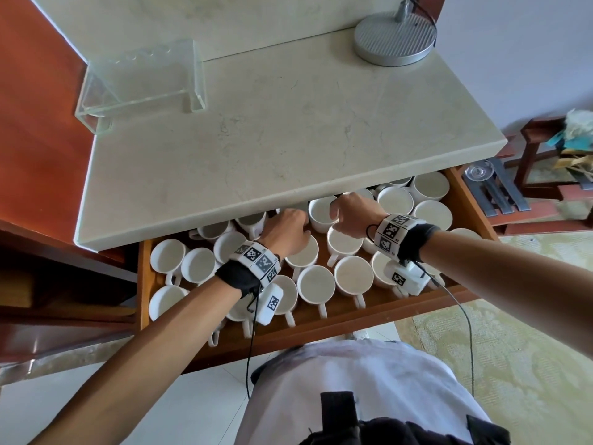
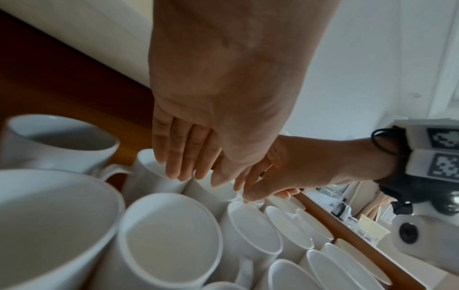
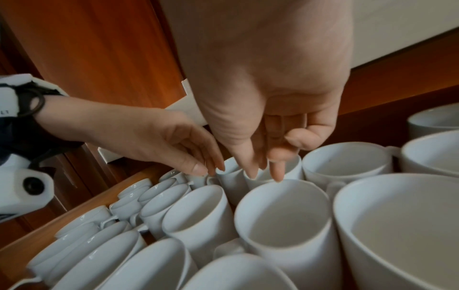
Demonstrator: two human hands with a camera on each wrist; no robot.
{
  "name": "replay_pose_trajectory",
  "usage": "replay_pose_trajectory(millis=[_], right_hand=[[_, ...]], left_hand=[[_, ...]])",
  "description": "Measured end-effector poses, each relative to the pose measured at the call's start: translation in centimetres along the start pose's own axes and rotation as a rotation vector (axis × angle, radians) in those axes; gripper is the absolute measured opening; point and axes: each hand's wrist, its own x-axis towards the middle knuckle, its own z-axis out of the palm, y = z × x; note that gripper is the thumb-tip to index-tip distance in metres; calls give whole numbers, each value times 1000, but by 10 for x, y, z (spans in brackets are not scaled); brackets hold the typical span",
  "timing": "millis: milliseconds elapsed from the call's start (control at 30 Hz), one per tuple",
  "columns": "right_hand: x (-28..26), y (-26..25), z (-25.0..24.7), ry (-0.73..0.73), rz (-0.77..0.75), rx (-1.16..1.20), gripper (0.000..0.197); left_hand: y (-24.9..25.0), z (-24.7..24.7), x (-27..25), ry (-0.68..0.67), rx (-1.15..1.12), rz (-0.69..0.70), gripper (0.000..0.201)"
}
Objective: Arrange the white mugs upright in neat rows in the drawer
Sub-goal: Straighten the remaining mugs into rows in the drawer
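White mugs half-hidden under countertop

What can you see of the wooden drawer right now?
The wooden drawer is reddish-brown with lighter inner walls. It is pulled partly out from under the pale stone countertop, which hides its back part. White mugs fill it, upright, mouths up, touching, in loose rows. The left hand and right hand reach to mugs at the back.

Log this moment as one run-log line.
phase: arranging | left hand: open, over back-row mugs | right hand: open, fingertips at mug rim | drawer: open
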Motion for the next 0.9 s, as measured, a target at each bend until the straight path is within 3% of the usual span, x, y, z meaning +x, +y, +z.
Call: replay_pose_trajectory(millis=[100, 233, 433, 667, 800, 900], right_hand=[[-5, 12, -3, 56, 73, -22, 21], [-8, 25, -4, 87, 153, -12, 15], [-12, 37, 2, 41, 189, 4, 21], [-13, 35, 5, -14, 118, 1, 10], [-11, 37, -3, -13, 54, -30, 7], [-5, 37, -6, -40, 14, 2, 15]], left_hand=[[18, 1, 5, 57, -9, 7, 13], [40, 9, 12, 55, -56, 27, 20], [58, 24, 21, 54, -36, -19, 14], [59, 34, 30, 74, -69, -96, 4], [60, 41, 33, 109, -66, -107, 14], [62, 39, 33, 109, -71, -132, 16]])
